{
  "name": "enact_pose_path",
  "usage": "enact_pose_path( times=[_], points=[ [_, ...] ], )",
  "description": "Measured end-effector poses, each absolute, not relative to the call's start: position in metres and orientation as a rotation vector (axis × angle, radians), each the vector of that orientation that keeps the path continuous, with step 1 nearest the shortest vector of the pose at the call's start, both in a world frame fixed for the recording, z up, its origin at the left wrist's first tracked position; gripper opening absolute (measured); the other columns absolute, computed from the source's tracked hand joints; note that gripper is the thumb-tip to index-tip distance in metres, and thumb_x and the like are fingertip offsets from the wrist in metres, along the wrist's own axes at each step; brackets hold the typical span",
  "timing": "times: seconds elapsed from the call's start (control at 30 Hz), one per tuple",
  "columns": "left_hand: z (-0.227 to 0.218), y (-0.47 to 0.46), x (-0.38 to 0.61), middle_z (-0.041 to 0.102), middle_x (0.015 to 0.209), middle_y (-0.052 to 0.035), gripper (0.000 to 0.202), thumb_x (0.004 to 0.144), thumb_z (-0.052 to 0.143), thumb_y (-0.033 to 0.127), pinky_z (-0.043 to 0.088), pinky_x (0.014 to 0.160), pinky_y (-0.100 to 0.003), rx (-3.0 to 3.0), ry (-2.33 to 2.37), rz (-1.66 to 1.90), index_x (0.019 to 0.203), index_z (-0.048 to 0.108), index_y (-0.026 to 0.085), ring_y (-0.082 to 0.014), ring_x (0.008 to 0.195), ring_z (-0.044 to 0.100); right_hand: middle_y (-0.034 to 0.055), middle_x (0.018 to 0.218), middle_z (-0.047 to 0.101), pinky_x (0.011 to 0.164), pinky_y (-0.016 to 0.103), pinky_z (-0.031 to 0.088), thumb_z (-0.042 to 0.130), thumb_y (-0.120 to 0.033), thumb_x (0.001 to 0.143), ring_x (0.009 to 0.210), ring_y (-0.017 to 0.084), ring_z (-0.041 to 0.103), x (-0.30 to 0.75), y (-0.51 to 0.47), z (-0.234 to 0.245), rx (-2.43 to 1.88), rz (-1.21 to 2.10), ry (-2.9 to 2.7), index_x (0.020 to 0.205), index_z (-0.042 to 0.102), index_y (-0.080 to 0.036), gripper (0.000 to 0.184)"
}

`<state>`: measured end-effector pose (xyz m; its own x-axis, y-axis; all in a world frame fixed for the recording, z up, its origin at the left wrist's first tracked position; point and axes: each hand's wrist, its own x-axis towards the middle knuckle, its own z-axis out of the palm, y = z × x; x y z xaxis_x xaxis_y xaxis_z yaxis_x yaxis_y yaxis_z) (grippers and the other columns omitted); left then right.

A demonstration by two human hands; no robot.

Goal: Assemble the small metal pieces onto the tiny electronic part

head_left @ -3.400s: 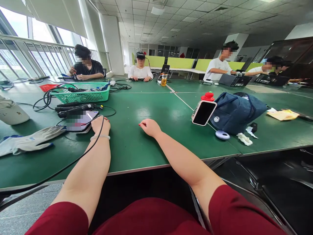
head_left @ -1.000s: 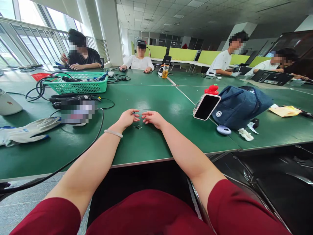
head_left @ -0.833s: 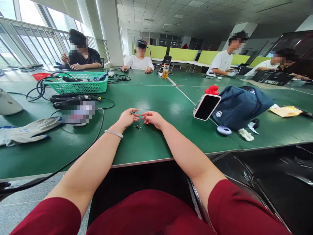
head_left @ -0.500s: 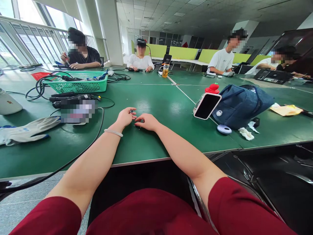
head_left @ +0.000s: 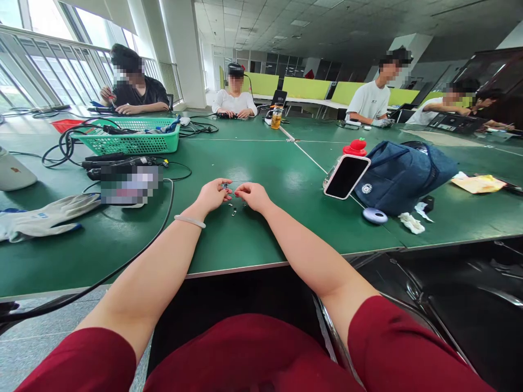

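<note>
Near the front middle of the green table (head_left: 245, 245), my left hand (head_left: 212, 196) is closed on a small dark and silvery piece (head_left: 225, 186), too small to name. A pale bracelet (head_left: 190, 221) circles that wrist. Facing it, my right hand (head_left: 254, 197) has thumb and fingertips pinched together, a short gap from the left fingers. Whatever the pinch holds is tiny and I cannot make it out. Below the fingertips lie several small shiny bits, among them a silvery one (head_left: 234, 212).
A green basket (head_left: 131, 142) with cables stands back left, near a white glove (head_left: 49, 215). A black cable (head_left: 163, 226) crosses the left side. To the right are a propped phone (head_left: 346, 177) and a blue bag (head_left: 400, 174). Several people sit around the table.
My right hand has shifted slightly right and up, and its fingers have come together in a pinch. The small bits on the table, mostly covered before, now show. My left hand stays nearly in place.
</note>
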<state>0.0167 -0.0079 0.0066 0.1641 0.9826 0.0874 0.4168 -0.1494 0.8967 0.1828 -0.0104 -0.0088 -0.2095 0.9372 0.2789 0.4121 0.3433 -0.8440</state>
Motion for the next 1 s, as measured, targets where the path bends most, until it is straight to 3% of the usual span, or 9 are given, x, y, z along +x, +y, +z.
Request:
enact_pose_path(
  times=[0.13,0.27,0.43,0.73,1.0],
  points=[
    [0.009,-0.011,0.015,0.069,0.073,-0.0017,0.042,0.076,0.061,0.017,0.05,0.074,-0.028,1.866,1.349,0.9,0.118,0.062,0.019,-0.0168,0.076,0.065,-0.001,0.064,0.066,0.053,0.022,0.047,0.066,-0.023,0.075,0.051,0.008,0.052,0.187,-0.005,-0.012,-1.134,1.034,-1.533,0.075,0.069,-0.016,0.008],
    [0.013,-0.017,0.017,0.064,0.062,0.0026,0.043,0.077,0.058,0.025,0.044,0.064,-0.026,2.128,1.363,0.823,0.119,0.063,0.021,-0.0145,0.062,0.057,-0.0002,0.064,0.067,0.057,0.025,0.052,0.07,-0.022,0.073,0.051,0.009,0.055,0.187,-0.003,-0.013,-1.057,1.151,-1.389,0.077,0.07,-0.015,0.008],
    [0.015,-0.02,0.019,0.061,0.061,0.0029,0.046,0.077,0.058,0.032,0.038,0.058,-0.025,2.169,1.355,0.816,0.121,0.062,0.019,-0.0119,0.055,0.047,-0.0022,0.061,0.065,0.057,0.023,0.053,0.076,-0.018,0.066,0.054,0.009,0.058,0.186,-0.006,-0.011,-0.98,1.16,-1.344,0.073,0.062,-0.016,0.015],
    [0.014,-0.019,0.02,0.063,0.067,0.0018,0.047,0.076,0.06,0.033,0.04,0.062,-0.025,2.193,1.327,0.808,0.121,0.062,0.018,-0.0126,0.06,0.051,-0.0043,0.055,0.062,0.062,0.026,0.054,0.076,-0.023,0.067,0.052,0.01,0.06,0.184,-0.006,-0.01,-1.029,1.122,-1.399,0.077,0.058,-0.017,0.021],
    [0.012,-0.018,0.019,0.063,0.067,0.0023,0.05,0.076,0.061,0.034,0.038,0.06,-0.026,2.209,1.319,0.798,0.123,0.06,0.019,-0.0121,0.056,0.049,-0.004,0.059,0.063,0.068,0.03,0.054,0.07,-0.018,0.07,0.056,0.012,0.06,0.183,-0.008,-0.009,-1.044,1.033,-1.455,0.08,0.058,-0.018,0.016]
  ],
)
